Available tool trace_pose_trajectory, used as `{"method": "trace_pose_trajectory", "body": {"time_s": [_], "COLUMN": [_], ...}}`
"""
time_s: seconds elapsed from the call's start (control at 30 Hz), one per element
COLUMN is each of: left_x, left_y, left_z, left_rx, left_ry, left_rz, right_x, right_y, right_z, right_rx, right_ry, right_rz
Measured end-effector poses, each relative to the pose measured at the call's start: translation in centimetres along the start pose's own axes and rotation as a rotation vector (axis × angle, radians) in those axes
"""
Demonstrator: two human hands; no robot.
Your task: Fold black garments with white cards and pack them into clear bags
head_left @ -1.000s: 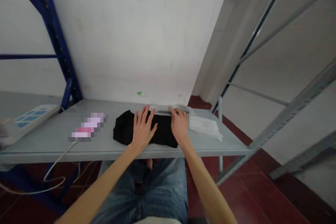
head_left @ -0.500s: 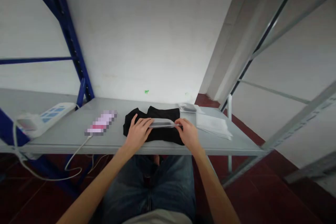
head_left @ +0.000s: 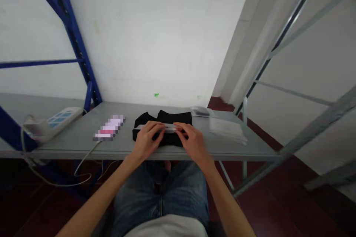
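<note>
Just over a pile of black cloth (head_left: 176, 117), my left hand (head_left: 147, 139) and my right hand (head_left: 191, 139) hold a narrow, translucent plastic bag (head_left: 170, 126) between them. The fingers of my left hand pinch it near its middle, and a pale end of it shows out to the left. Closed fingertips of my right hand grip its right end, thumb underneath. The black cloth lies folded on the grey shelf table (head_left: 128, 147), partly hidden by both hands.
A stack of flat clear bags (head_left: 226, 129) lies on the right, with a small bagged dark item (head_left: 200, 111) behind it. At left are a blurred-out phone (head_left: 110, 127) with a white cable and a power strip (head_left: 62, 118). Blue rack posts (head_left: 80, 44) rise at left.
My right hand has moved left along the plastic bag, closer to my left hand. The bag now extends left past my left hand and looks narrower. The view has shifted slightly.
</note>
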State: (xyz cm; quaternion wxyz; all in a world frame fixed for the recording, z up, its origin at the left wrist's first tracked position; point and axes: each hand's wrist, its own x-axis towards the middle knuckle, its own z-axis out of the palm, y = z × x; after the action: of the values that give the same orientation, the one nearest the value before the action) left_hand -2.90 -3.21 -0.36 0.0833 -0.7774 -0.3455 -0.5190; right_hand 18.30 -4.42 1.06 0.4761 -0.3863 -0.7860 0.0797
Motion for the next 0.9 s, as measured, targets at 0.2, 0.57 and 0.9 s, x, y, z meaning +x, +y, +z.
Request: {"method": "trace_pose_trajectory", "body": {"time_s": [0.2, 0.57, 0.9], "left_x": [0.0, -0.1, 0.1], "left_y": [1.2, -1.6, -4.6], "left_z": [0.2, -0.2, -2.2], "left_rx": [-0.112, 0.12, 0.168], "left_ry": [0.004, 0.01, -0.1], "left_rz": [0.071, 0.062, -0.055], "right_x": [-0.2, 0.5, 0.8], "right_y": [-0.7, 1.5, 3.8], "right_z": [0.8, 0.3, -0.8], "right_rx": [-0.097, -0.009, -0.054], "right_ry": [0.087, 0.221, 0.364], "right_rz": [-0.08, 0.043, 0.224]}}
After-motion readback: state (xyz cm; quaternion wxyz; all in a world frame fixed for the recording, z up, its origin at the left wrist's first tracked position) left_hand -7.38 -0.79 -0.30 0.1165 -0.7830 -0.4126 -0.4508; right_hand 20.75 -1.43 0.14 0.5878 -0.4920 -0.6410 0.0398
